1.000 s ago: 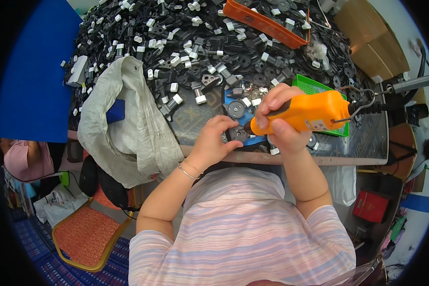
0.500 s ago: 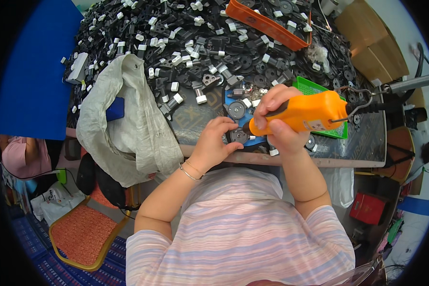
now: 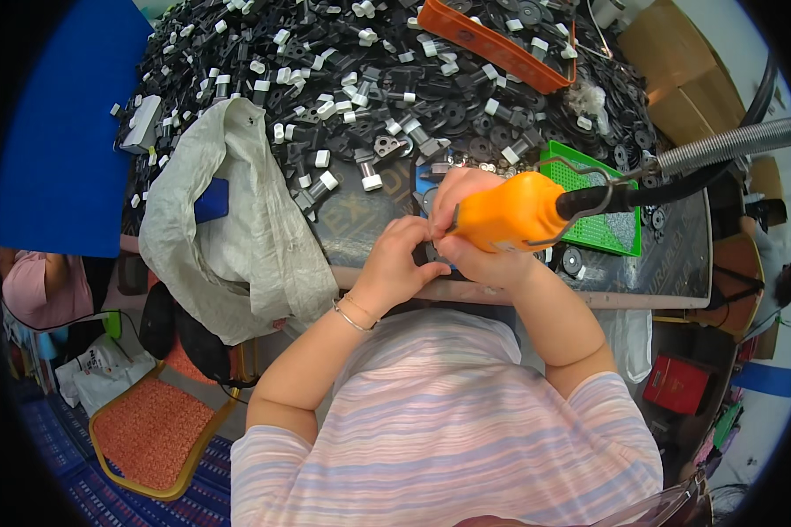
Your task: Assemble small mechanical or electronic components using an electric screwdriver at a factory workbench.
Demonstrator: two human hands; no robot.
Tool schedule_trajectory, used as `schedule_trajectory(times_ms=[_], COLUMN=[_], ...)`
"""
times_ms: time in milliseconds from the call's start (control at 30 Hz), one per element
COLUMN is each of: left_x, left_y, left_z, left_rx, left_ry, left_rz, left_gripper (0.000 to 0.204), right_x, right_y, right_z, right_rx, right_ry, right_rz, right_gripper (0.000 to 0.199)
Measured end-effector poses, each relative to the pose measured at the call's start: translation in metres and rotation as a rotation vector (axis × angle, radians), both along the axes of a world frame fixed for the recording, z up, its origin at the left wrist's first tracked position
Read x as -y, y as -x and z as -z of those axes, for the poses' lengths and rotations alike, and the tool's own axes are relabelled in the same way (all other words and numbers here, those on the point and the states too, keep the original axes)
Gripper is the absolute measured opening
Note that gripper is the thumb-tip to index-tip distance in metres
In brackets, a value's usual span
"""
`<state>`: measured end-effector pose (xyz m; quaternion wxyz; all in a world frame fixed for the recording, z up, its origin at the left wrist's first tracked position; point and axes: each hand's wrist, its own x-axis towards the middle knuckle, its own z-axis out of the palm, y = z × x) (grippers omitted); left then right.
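Observation:
In my right hand [image 3: 490,266] is an orange electric screwdriver [image 3: 518,209], gripped around its body. Its tip is hidden behind my fingers, over the near edge of the table. My left hand [image 3: 397,263] curls its thumb and fingers around a dark round plastic part [image 3: 432,253], mostly covered by both hands. Under and behind the hands, a bit of a blue surface [image 3: 424,186] shows. Small shiny metal pieces [image 3: 498,164] lie just beyond my right hand. A coil spring [image 3: 729,145] and a black cable [image 3: 589,202] run from the screwdriver's rear to the right.
Black parts with white ends [image 3: 351,79] are heaped across the table's far side. A green basket [image 3: 580,230] with small metal pieces stands right, an orange bin [image 3: 497,51] at the back. A whitish sack [image 3: 228,211] hangs over the left edge. Another person [image 3: 48,285] is far left.
My right hand has moved left toward my left hand and tilted the screwdriver more upright, its rear swinging toward me. The spring and cable have shifted with it. My left hand stays in place.

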<state>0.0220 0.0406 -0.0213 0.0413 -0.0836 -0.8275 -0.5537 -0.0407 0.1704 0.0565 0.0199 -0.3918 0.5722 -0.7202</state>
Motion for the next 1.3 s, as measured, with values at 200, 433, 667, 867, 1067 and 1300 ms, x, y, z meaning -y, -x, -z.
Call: schedule_trajectory(times_ms=[200,433,667,867,1067,1300], left_x=[-0.001,-0.001,-0.004,-0.004,-0.007,-0.007], left_y=[0.000,-0.001,-0.008,-0.005,-0.005,-0.005], left_z=[-0.001,0.004,0.006,0.006,0.005,0.005], left_rx=[-0.022,-0.046,-0.195,-0.228,-0.220,-0.218], left_ry=[0.053,0.045,0.179,0.209,0.217,0.223], left_rz=[0.002,0.013,-0.060,-0.051,-0.061,-0.060], left_gripper=[0.041,0.045,0.046,0.047,0.047,0.046], right_x=[-0.008,-0.059,-0.156,-0.178,-0.176,-0.171], right_y=[0.012,0.025,0.044,0.058,0.062,0.067], right_z=[-0.004,-0.044,-0.018,0.003,0.011,0.010], right_rx=[0.031,0.103,-0.001,0.053,0.064,0.032], right_ry=[-0.003,0.356,0.390,0.398,0.372,0.368], right_rz=[-0.156,-0.247,0.649,0.768,0.700,0.703], right_gripper=[0.020,0.028,0.018,0.019,0.020,0.020])
